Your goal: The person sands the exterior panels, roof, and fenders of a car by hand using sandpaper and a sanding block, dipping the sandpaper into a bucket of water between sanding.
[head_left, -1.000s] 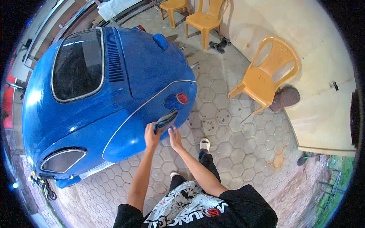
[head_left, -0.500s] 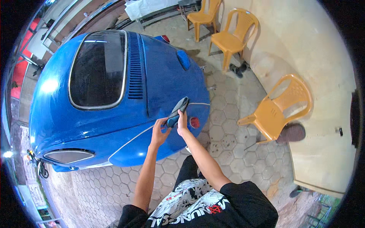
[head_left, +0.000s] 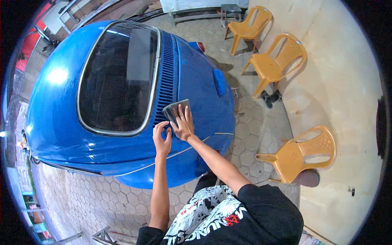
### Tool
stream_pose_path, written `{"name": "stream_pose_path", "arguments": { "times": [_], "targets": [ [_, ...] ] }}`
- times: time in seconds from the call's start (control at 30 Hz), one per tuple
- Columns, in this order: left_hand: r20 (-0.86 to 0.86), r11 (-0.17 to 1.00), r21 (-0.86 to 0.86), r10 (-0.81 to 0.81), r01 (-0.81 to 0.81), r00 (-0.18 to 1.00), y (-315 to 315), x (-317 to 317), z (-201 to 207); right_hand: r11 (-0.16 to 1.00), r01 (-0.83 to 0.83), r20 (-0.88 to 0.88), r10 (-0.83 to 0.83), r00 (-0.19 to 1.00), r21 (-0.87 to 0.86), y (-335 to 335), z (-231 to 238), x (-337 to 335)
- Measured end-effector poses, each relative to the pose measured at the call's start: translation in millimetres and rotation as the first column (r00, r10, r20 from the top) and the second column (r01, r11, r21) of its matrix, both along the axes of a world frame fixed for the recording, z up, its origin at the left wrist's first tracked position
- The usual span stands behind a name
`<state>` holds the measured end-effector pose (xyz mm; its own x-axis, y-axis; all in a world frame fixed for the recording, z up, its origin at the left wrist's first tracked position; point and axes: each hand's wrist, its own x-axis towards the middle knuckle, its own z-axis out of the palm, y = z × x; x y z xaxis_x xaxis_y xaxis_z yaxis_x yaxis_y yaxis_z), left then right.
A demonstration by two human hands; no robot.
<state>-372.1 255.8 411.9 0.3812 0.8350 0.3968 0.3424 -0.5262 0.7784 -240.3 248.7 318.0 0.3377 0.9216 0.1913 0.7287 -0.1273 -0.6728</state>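
A shiny blue car (head_left: 53, 122) with a dark rear window (head_left: 116, 77) fills the left of the view. A grey cloth (head_left: 175, 109) lies flat on the car's rear lid, beside the row of louvre slots (head_left: 165, 77). My right hand (head_left: 184, 124) presses flat on the cloth with fingers spread. My left hand (head_left: 162, 138) rests on the paint just left of it, fingertips touching the cloth's lower corner. Both forearms reach up from the lower edge.
Three yellow plastic chairs (head_left: 273, 65) (head_left: 249, 26) (head_left: 300, 153) stand along a pale wall (head_left: 339, 102) on the right. A pair of dark shoes (head_left: 269, 98) lies by the middle chair. Hexagonal paving (head_left: 94, 200) surrounds the car. A white-covered table (head_left: 196, 6) stands at the top.
Both hands and the cloth have moved up the car's rear lid, from near the red tail light to beside the louvre slots. The view has shifted closer over the rear window.
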Motion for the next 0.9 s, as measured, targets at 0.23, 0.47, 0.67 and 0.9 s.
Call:
{"name": "stream_pose_path", "arguments": {
  "times": [0.23, 0.47, 0.67, 0.9],
  "targets": [
    [-0.071, 0.947, 0.267, 0.204, -0.178, 0.976, 43, 40, 24, 0.99, -0.004, -0.13, 0.022, 0.991, 0.139, 74, 11, 56],
    [-0.122, 0.811, 0.383, 0.519, -0.442, 0.846, 72, 65, 21, 0.952, -0.163, 0.074, 0.148, 0.986, 0.26, 205, 52, 127],
    [-0.132, 0.752, 0.292, 0.644, -0.592, 0.753, 35, 102, 19, 0.974, 0.121, -0.108, -0.102, 0.989, 0.192, 331, 69, 210],
    [-0.104, 0.634, 0.174, 0.773, -0.754, 0.626, -5, 115, 3, 0.937, -0.23, 0.101, 0.211, 0.972, 0.261, 168, 33, 132]
  ]
}}
